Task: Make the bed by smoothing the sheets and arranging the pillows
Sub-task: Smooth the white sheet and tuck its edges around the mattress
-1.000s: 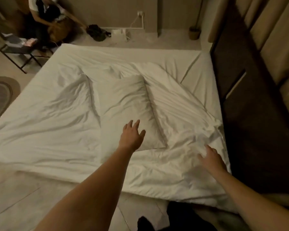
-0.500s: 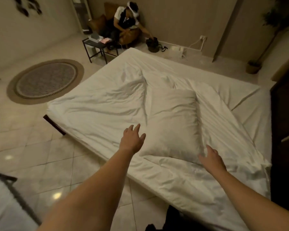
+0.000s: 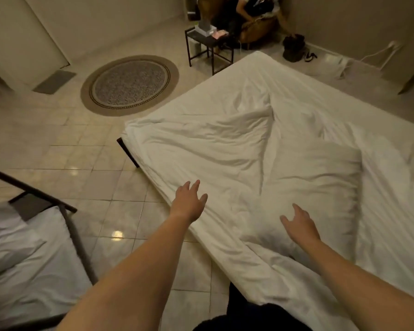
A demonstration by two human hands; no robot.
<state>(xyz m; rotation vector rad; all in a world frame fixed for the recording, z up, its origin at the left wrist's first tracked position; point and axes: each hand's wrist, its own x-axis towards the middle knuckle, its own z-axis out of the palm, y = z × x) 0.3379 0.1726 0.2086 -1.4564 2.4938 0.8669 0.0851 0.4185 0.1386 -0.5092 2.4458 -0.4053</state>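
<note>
A low bed fills the right half of the head view, covered by a rumpled white sheet (image 3: 201, 144). One white pillow (image 3: 316, 187) lies on the sheet near the bed's near edge. My left hand (image 3: 188, 201) hovers with fingers spread over the sheet's near-left edge, holding nothing. To its right, my right hand (image 3: 300, 225) reaches out open above the pillow's near corner, with no grip on it.
A round rug (image 3: 129, 85) lies on the tiled floor to the left. A small dark side table (image 3: 208, 44) and a seated person (image 3: 256, 13) are beyond the bed's far corner. White bedding on a dark frame (image 3: 22, 259) is at lower left.
The view has swung left, so the bed now sits further right and the rug and lower-left bedding show. Both hands stay outstretched and open; the right now hangs over the pillow's corner.
</note>
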